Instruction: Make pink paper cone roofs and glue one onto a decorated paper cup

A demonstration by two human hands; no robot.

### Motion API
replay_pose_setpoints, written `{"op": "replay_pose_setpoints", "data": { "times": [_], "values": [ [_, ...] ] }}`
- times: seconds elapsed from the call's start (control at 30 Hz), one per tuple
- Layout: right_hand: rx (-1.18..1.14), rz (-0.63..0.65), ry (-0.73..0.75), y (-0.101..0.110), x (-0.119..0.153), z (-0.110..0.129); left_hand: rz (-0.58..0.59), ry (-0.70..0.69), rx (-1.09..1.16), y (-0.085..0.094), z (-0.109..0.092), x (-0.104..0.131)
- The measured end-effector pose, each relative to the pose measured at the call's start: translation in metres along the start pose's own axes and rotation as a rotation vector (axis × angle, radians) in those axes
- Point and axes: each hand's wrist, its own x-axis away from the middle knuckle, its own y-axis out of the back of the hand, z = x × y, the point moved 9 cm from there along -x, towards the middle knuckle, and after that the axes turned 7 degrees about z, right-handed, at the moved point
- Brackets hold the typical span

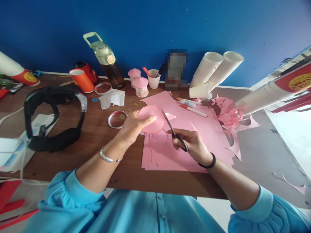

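Note:
A round pink paper disc (153, 120) is pinched in my left hand (134, 124), with the thumb lying on top of it. My right hand (190, 144) is closed on the handles of black scissors (178, 136). The scissor blades point up and away, at the right edge of the disc, and look slightly parted. Beneath both, a stack of pink paper sheets (194, 158) lies on the brown table. A pink paper scrap (170, 115) is just right of the blade tips.
Markers (194, 110) lie on the pink sheets. Behind stand two small cups with pink cone roofs (141, 87), a pen cup (154, 79), a bottle (107, 61) and stacked paper cups (206, 69). Pink scraps (230, 115) are right; a black headband device (54, 119) is left.

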Motion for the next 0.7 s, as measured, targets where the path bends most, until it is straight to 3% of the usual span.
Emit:
{"op": "replay_pose_setpoints", "data": {
  "times": [0.33, 0.7],
  "values": [
    [0.007, -0.006, 0.034, -0.001, -0.0002, 0.0017, 0.068, -0.004, -0.016, -0.008, 0.0005, 0.0012],
    [0.022, -0.013, 0.043, -0.0014, -0.0003, 0.0021, 0.038, -0.009, -0.033, -0.0016, 0.0046, -0.0001]
  ]
}}
